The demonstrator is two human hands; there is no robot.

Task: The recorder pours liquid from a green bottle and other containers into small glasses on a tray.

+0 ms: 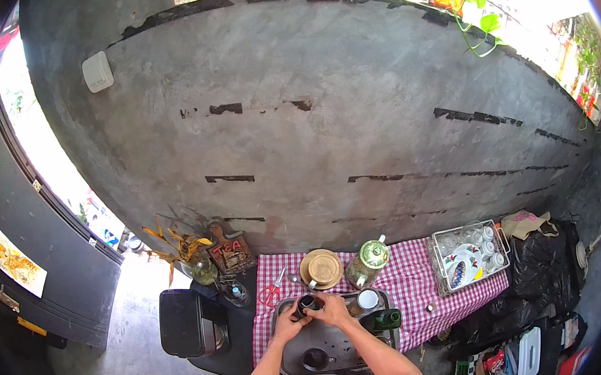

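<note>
A dark, open-topped cup (307, 303) is held between both hands over the upper left of a dark serving tray (300, 340). My left hand (290, 324) wraps its left and near side, while my right hand (331, 310) grips it from the right. The fingers hide much of the cup's body. Nearer to me on the tray stands a mug of dark liquid (315, 359), its handle to the right. Drops of liquid dot the tray's surface. To the right of my right hand are a jar with a white top (367, 299) and a green glass bottle (388, 319).
Behind the tray, a floral teapot (368, 263) and a round wooden piece (324, 270) stand on a checked cloth (406, 261). Red-handled scissors (270, 295) lie left of the tray. A wire basket of glassware (468, 258) sits far right; a black bin-like container (189, 322) stands left.
</note>
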